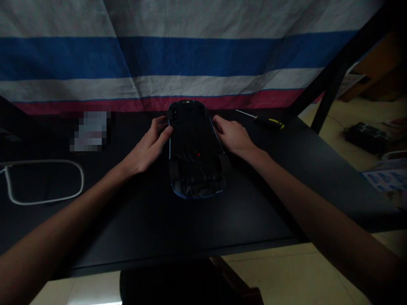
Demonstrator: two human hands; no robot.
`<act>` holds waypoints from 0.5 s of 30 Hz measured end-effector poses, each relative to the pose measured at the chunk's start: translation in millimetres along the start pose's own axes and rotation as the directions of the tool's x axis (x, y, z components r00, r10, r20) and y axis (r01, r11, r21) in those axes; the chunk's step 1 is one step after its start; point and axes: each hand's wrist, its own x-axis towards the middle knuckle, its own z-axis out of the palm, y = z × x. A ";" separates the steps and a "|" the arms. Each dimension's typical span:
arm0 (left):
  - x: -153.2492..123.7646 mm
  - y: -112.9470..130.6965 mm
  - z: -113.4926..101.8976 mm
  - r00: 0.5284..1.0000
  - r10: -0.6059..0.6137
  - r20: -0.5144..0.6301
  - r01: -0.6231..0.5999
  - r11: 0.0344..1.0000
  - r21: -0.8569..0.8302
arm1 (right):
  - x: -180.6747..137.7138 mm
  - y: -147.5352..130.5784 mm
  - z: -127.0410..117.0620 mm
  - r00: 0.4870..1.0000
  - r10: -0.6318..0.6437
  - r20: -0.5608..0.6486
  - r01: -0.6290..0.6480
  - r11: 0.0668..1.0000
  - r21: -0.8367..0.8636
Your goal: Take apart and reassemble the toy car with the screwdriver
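A toy car point(194, 152) lies upside down in the middle of the black table point(190, 224), its dark underside up, blue edges showing and a small red dot near its centre. My left hand point(151, 146) grips its left side, fingers curled round the edge near a front wheel. On the opposite side my right hand point(231, 134) holds the car's edge in the same way. The scene is dim.
A screwdriver point(265, 120) with a yellow and black handle lies at the back right of the table. A white oval loop point(44, 181) rests at the left, a blurred patch point(90, 130) behind it. A striped cloth point(178, 59) hangs behind. Objects lie on the floor to the right.
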 end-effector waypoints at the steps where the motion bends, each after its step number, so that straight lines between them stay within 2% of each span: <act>1: 0.1 0.1 0.4 1.000 0.011 -0.004 -0.011 1.000 -0.005 | -0.3 0.7 0.4 1.000 -0.003 -0.014 0.003 1.000 0.002; 6: -0.5 1.2 1.3 0.998 0.055 -0.013 -0.054 0.998 0.012 | -1.1 6.3 2.9 0.995 -0.067 -0.078 0.067 0.998 -0.011; 15: -3.0 8.8 1.6 0.999 0.008 -0.047 -0.002 0.992 0.124 | -3.1 10.1 3.9 0.987 -0.105 -0.118 0.107 0.994 0.010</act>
